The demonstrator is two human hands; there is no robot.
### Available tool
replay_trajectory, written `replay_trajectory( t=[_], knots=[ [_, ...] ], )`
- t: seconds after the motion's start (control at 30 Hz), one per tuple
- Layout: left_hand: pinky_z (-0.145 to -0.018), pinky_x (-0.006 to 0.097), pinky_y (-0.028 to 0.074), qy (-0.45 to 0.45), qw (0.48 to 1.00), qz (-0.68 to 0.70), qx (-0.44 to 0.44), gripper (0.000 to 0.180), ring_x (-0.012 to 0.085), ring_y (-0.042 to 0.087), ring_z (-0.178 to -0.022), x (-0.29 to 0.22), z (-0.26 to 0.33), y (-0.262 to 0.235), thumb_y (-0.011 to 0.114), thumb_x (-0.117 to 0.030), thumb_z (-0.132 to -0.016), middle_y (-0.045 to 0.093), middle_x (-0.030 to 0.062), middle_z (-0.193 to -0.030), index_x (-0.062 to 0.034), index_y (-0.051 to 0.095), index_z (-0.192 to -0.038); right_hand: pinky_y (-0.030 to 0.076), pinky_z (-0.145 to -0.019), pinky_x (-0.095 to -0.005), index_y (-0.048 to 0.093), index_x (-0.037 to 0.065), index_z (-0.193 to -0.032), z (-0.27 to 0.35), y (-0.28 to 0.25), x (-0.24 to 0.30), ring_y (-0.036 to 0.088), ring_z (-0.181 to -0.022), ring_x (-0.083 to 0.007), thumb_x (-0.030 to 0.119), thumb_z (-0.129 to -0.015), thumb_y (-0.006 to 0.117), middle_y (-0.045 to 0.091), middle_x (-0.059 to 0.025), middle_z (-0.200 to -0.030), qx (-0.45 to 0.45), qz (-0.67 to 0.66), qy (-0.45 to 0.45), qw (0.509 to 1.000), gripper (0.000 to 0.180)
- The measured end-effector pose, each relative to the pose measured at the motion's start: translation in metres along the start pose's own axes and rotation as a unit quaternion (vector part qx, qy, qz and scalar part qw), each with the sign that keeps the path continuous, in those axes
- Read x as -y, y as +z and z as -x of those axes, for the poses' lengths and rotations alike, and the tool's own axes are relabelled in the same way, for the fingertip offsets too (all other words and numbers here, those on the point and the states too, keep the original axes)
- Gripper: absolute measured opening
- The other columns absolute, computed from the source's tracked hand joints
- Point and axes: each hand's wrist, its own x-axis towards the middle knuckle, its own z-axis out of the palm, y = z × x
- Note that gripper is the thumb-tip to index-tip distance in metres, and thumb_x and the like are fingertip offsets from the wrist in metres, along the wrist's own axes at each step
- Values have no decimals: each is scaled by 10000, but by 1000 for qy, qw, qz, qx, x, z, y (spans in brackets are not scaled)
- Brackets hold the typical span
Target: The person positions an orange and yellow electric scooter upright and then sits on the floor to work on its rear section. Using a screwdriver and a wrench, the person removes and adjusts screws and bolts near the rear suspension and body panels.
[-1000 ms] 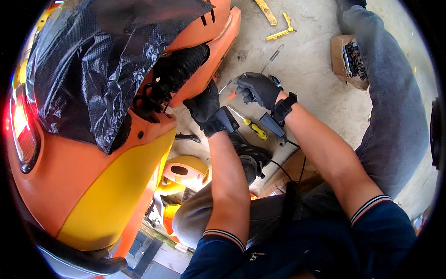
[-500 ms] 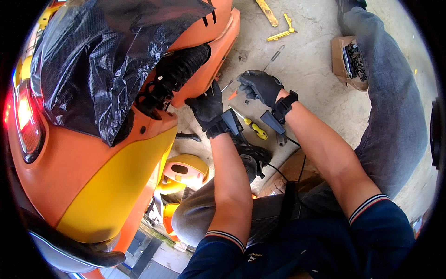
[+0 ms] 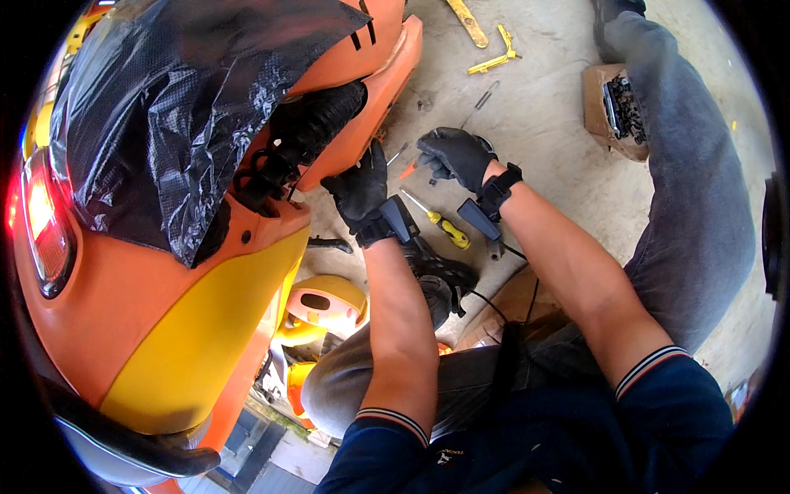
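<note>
My left hand [image 3: 360,193], in a black glove, is at the lower edge of the orange body panel [image 3: 350,156] of a scooter. Its fingers are stretched and apart, with nothing visible in them. To its right, my gloved right hand [image 3: 457,158] has its fingers curled in a pinch above the floor. What they hold, if anything, is hidden. A small orange pointed piece [image 3: 408,170] shows beside those fingertips, and a thin metal shaft [image 3: 397,153] lies between the hands. Below them a screwdriver [image 3: 453,234] with a yellow and black handle rests on the floor.
Black plastic sheeting [image 3: 173,107] covers part of the scooter, near a black shock absorber [image 3: 325,115]. Yellow metal pieces [image 3: 496,56] lie on the floor ahead. A cardboard box [image 3: 597,107] of small dark parts stands by my right leg. Cables [image 3: 494,305] trail below my wrists.
The view has shifted slightly, so most things sit a little further left. Both hands keep nearly the same pose and place beside the scooter.
</note>
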Motion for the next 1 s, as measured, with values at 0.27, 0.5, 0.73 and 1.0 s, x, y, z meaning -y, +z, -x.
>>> replay_trajectory(
  t=[0.27, 0.5, 0.73, 1.0],
  knots=[
    [-1060, 587, 245, -25, 998, 47, -26, 585, 348, 352, -1296, 3, 5, 7, 589, -395, -858, 422, 122, -1392, -46, 460, -1309, 473, -562, -242, 596, 115, -911, 1, -2, 2, 525, -611, -70, 264, -905, 591, 619, -7, -756, -1, 6, 8, 1000, 149],
    [-1063, 540, 287, -16, 996, 72, -54, 570, 322, 380, -1281, 8, 7, 14, 621, -362, -847, 443, 124, -1382, -34, 481, -1292, 478, -572, -242, 597, 118, -917, 2, -2, 1, 528, -629, -74, 261, -904, 588, 618, -6, -760, -4, 10, 9, 1000, 144],
    [-1069, 467, 327, -44, 994, 86, 45, 395, 294, 468, -1225, 2, 12, 36, 536, -198, -911, 526, 133, -1308, -16, 515, -1262, 467, -564, -235, 593, 111, -906, 1, -4, 0, 517, -614, -76, 247, -902, 591, 634, -25, -783, -6, 9, 19, 1000, 136],
    [-1063, 495, 328, -17, 997, 69, 41, 397, 296, 477, -1222, 6, 15, 36, 543, -224, -906, 538, 128, -1301, -27, 537, -1250, 437, -459, -277, 571, 47, -825, -1, 0, -6, 539, -527, -157, 232, -878, 614, 613, -96, -710, -42, -18, -1, 999, 197]
  ],
)
